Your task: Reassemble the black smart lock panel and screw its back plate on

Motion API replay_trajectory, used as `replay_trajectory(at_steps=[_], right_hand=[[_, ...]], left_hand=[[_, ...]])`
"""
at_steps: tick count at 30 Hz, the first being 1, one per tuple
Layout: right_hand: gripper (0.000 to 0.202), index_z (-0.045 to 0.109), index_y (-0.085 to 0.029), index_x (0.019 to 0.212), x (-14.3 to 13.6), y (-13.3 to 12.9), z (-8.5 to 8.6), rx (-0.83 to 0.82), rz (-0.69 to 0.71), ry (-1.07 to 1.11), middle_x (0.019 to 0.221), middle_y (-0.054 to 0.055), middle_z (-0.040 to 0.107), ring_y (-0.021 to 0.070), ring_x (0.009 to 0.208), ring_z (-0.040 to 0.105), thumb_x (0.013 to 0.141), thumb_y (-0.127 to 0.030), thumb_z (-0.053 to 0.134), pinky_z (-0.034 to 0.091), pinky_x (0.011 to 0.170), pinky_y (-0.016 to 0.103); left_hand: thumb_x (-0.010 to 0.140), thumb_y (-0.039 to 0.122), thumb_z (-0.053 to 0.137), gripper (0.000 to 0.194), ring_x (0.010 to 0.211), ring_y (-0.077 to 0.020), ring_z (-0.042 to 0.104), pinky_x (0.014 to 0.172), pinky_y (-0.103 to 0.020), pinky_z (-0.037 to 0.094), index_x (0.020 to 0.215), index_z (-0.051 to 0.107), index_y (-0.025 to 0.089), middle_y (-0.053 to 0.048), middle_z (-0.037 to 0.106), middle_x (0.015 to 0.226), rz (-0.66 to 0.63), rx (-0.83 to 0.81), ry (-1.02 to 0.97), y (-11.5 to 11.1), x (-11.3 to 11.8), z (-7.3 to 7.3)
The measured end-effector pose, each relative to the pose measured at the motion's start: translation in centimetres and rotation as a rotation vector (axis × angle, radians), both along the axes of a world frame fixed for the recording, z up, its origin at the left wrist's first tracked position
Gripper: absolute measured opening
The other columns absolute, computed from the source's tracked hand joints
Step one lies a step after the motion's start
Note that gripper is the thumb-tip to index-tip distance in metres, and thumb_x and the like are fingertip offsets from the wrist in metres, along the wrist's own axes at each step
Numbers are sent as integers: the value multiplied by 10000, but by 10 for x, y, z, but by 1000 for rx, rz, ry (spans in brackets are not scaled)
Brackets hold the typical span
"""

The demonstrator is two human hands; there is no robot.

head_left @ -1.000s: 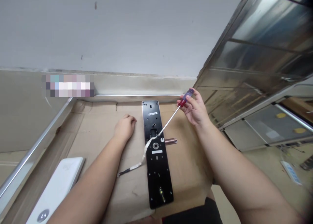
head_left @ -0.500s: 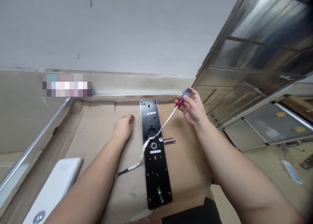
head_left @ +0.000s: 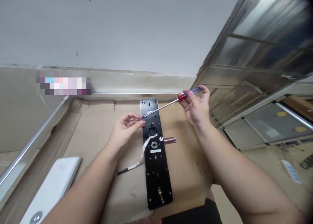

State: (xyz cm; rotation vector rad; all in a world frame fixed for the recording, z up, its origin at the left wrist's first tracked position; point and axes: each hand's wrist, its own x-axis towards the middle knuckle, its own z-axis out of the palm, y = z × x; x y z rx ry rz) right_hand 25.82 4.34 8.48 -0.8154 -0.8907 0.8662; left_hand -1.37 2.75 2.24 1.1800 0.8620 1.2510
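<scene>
A long black door lock panel [head_left: 157, 172] lies back side up, with small holes, a square socket and a brass-coloured post near its lower end. A white-sleeved cable [head_left: 144, 149] runs from its middle to the left; a copper-coloured lever [head_left: 170, 140] sticks out to the right. My right hand [head_left: 197, 106] grips a screwdriver [head_left: 168, 104] by its clear purple-and-red handle. The shaft slants down left across the panel's upper part. By its tip, at the panel's left edge, my left hand [head_left: 128, 128] has thumb and fingers pinched together; anything between them is too small to make out.
Cardboard [head_left: 95, 126] covers the bench under the panel. A white flat device with a round badge [head_left: 52, 188] lies at lower left. A metal rail [head_left: 34, 136] edges the left side. A blurred object [head_left: 63, 83] sits at the back left, and a shiny metal cabinet [head_left: 256, 38] stands at right.
The screwdriver's tip has swung from the panel's middle up to its upper left, the shaft now flatter. My left hand has moved right, from the cardboard to a pinch near the tip.
</scene>
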Motion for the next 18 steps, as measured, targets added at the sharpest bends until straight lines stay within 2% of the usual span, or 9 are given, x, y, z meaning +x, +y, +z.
replay_trajectory(at_steps=[7, 12, 18], right_hand=[[539, 364, -416, 1129, -6, -7, 5, 46, 16, -87, 1018, -88, 700, 165, 909, 767, 806, -386, 795, 661, 772, 359], [553, 355, -402, 1134, -3, -6, 6, 46, -7, -45, 1022, -76, 696, 170, 912, 769, 807, -371, 800, 665, 822, 382], [572, 356, -403, 1136, -6, -8, 7, 47, 1, -27, 1003, -78, 697, 162, 896, 766, 794, -363, 812, 664, 852, 393]], left_hand=[[706, 309, 893, 375, 866, -202, 761, 907, -404, 639, 957, 653, 167, -42, 741, 860, 28, -52, -74, 2, 2, -5], [708, 293, 883, 368, 837, -162, 749, 882, -359, 642, 925, 609, 177, -13, 721, 846, 68, -87, -135, 2, 2, 2], [687, 339, 893, 433, 800, -154, 743, 878, -370, 640, 911, 555, 189, 4, 709, 840, 72, -113, -135, -1, 5, 5]])
